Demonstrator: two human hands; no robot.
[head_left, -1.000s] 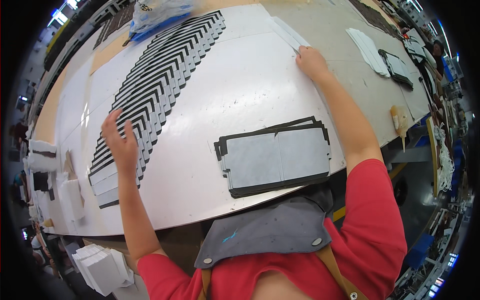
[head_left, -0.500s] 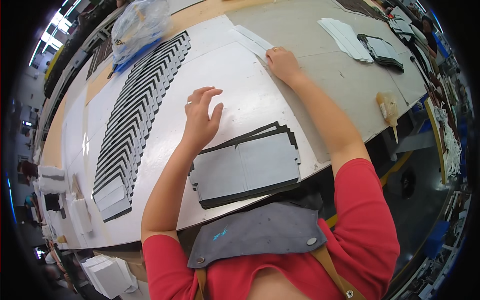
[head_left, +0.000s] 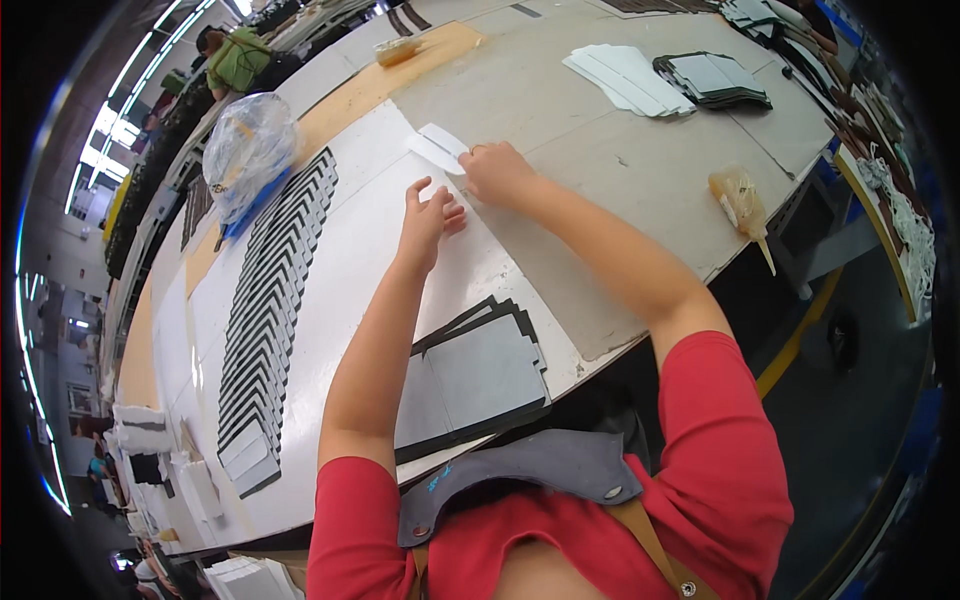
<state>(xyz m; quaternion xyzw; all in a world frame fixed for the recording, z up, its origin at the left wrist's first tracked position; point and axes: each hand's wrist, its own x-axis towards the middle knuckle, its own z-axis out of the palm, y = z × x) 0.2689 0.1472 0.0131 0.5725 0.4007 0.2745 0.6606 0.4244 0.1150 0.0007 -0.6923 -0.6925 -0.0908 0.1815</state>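
My right hand [head_left: 496,174] reaches far out over the table with its fingers curled closed on the near end of a white card piece [head_left: 436,150]. That piece looks like part of a small group of flat white strips; how many layers it has I cannot tell. Just left of it and nearer me, my left hand [head_left: 432,222] hovers over the white board, fingers apart and empty. In front of my body lies a stack of grey panels with black edges [head_left: 485,368], partly behind my left forearm. A long overlapping row of black-and-white folded pieces [head_left: 275,325] runs along the left.
A clear plastic bag [head_left: 248,160] sits beyond the row. Far right are fanned white pieces [head_left: 625,80] and another black-edged stack [head_left: 712,78]. A bottle with a pointed nozzle [head_left: 740,205] lies by the right table edge. Another person [head_left: 240,60] works at the far left.
My left hand has moved outward, closer to my right hand. The right hand's fingers have curled more around the white piece. The whole view has shifted and tilted.
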